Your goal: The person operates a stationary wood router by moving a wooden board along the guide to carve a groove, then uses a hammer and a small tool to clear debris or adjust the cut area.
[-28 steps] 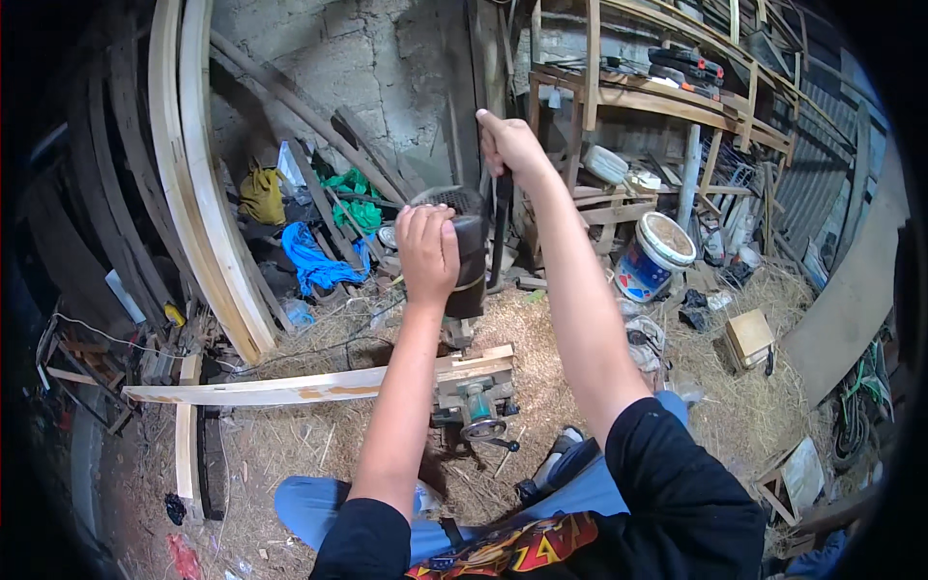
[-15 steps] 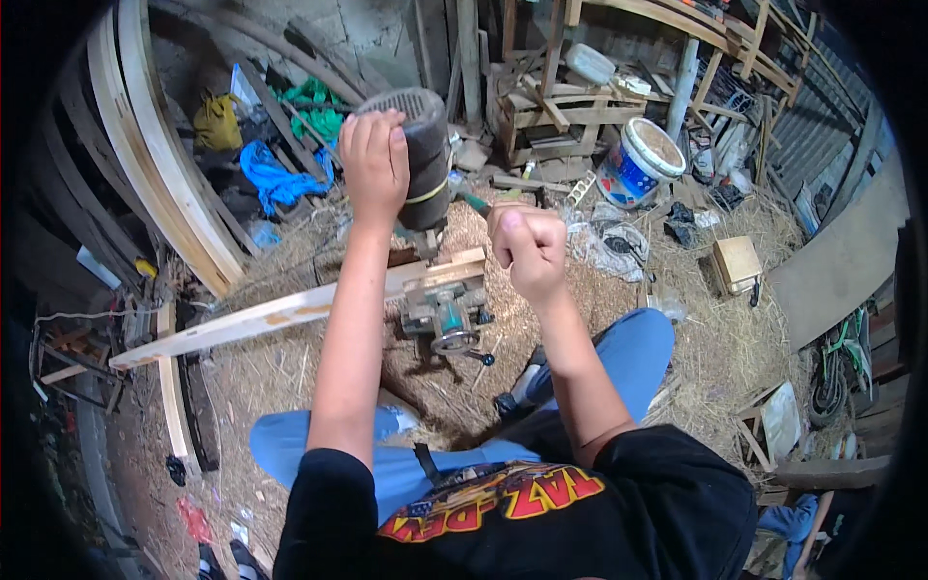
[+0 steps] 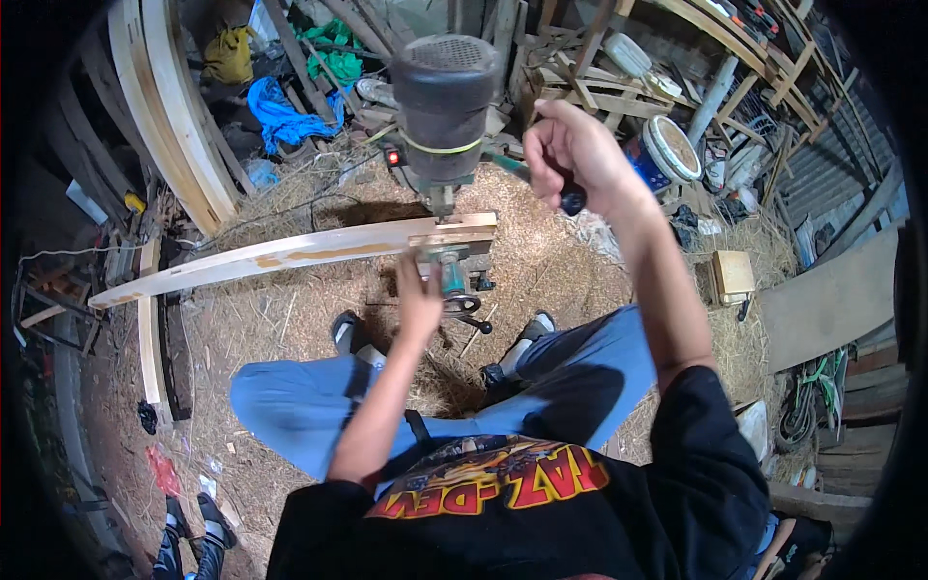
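An upright drilling machine with a dark cylindrical motor [image 3: 447,106] stands in front of me, its bit end just above a long pale wooden beam [image 3: 329,242]. The beam's right end sits in a green vise [image 3: 450,274] with a handwheel [image 3: 461,304]. My left hand [image 3: 418,302], slightly blurred, has its fingers stretched up against the vise's left side, beside the handwheel. Raised to the motor's right, my right hand [image 3: 588,159] has its fingers curled round the machine's green lever [image 3: 508,165]; the black knob [image 3: 573,200] shows below the palm.
Wood shavings and straw cover the floor [image 3: 541,261]. Long curved boards [image 3: 174,116] lean at the left, near a blue plastic sheet [image 3: 285,111]. At the right are a white-and-blue bucket [image 3: 671,150] and a wooden block [image 3: 733,275]. Another person's feet [image 3: 213,520] show at lower left.
My left hand has left the motor's top and come down to the vise. The right hand has moved up and right with the lever. A red light now shows beside the motor.
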Tool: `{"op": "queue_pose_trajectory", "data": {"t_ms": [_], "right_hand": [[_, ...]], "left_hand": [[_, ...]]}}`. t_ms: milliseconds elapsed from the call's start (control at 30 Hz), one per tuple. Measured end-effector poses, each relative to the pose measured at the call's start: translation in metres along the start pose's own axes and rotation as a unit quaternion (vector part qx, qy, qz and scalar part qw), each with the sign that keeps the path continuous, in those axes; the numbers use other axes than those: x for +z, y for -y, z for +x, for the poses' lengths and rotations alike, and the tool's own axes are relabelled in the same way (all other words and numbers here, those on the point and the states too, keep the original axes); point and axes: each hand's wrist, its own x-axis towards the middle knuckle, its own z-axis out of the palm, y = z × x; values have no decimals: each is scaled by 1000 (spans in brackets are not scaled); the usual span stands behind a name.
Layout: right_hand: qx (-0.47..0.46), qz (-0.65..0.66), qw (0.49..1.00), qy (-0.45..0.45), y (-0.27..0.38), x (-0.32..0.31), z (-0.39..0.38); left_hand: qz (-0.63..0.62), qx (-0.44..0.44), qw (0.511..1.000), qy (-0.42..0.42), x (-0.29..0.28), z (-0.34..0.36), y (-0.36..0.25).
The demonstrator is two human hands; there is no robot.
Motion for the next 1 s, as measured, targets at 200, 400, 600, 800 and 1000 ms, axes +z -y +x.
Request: {"op": "queue_pose_trajectory", "data": {"t_ms": [200, 400, 600, 800, 1000], "right_hand": [[-57, -373, 926, -17, 1, 19, 15], [456, -205, 860, -104, 16, 28, 23], [508, -183, 817, -199, 19, 37, 39], [472, -237, 808, -263, -7, 41, 28], [466, -228, 826, -219, -23, 40, 35]], "left_hand": [[-26, -257, 952, 165, 64, -57, 159], [-136, -308, 927, 168, 40, -31, 119], [-148, -257, 944, 143, 91, -37, 187], [-213, -264, 931, 133, 80, -37, 162], [-216, -232, 948, 36, 95, -46, 178]]}}
